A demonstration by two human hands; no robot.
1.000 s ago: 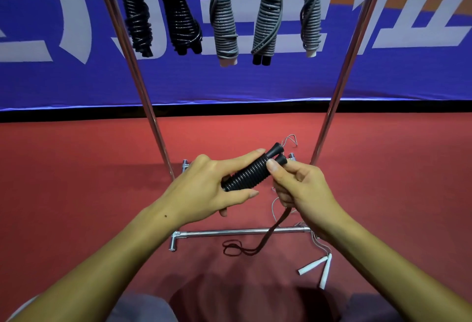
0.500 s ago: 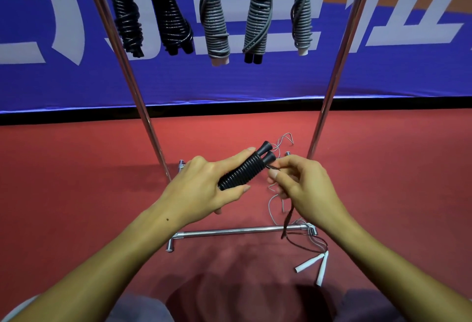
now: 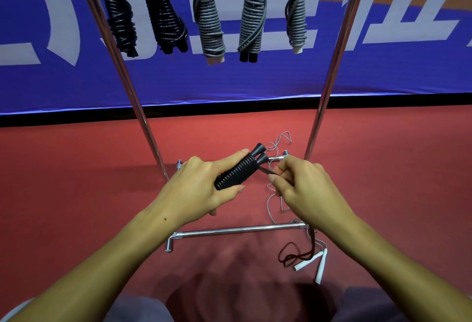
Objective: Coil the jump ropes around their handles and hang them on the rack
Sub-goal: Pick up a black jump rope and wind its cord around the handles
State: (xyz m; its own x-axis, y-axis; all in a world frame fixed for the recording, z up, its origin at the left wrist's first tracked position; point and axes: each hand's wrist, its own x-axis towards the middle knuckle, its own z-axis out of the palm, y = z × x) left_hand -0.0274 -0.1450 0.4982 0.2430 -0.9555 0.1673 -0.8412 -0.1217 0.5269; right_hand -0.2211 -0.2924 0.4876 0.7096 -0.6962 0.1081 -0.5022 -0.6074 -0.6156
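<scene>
Low right in the frame, a white-handled rope (image 3: 315, 263) lies uncoiled on the red floor (image 3: 76, 206) by the rack's base bar (image 3: 237, 231); its thin grey cord runs up past the bar toward the centre. That one is not yet begun.

At centre, the left hand (image 3: 204, 188) holds the black handles (image 3: 240, 171), fingers curled round the bundle, which tilts up to the right with its two end caps clear of the fingers. The black cord already wraps most of their length in tight turns. The right hand (image 3: 304, 188), just beside the caps, pinches the cord's tail (image 3: 265, 171) close to the last turn; the loose remainder drops behind this hand to a small dark loop on the floor, though the run between is hidden. So this coil looks nearly finished, with tucking and hanging left.

Along the top of the frame, five coiled ropes (image 3: 209, 20) hang from the rack (image 3: 334, 66), whose top bar is out of view.
</scene>
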